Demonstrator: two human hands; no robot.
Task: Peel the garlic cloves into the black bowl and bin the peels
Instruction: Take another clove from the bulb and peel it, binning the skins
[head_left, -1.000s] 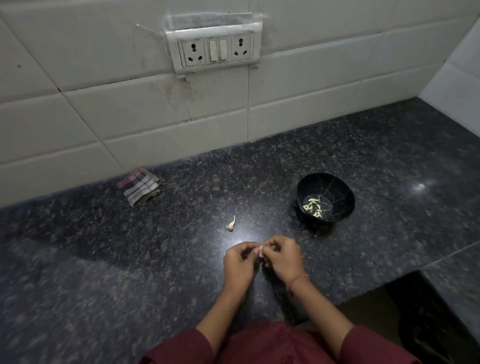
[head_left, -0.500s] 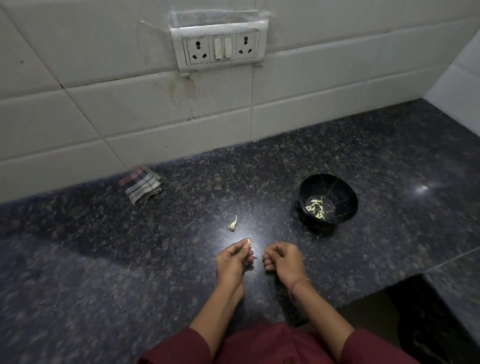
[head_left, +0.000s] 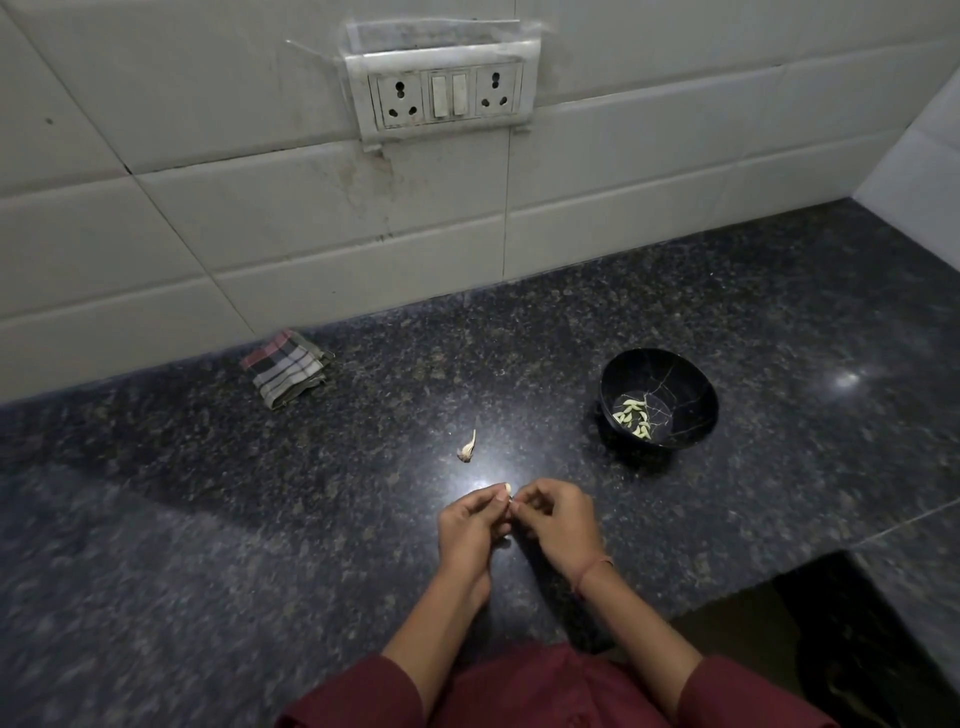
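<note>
The left hand (head_left: 470, 525) pinches a garlic clove (head_left: 507, 488) in curled fingertips. The right hand (head_left: 558, 522), fingers curled too, picks at it, and how much skin remains I cannot tell. Both work left of the black bowl (head_left: 660, 354), nearer the person. Several peeled cloves (head_left: 635, 415) lie in the bowl. A pale piece (head_left: 467, 449), clove or peel, lies well left of the bowl. No bin shows, so binning looks undone.
</note>
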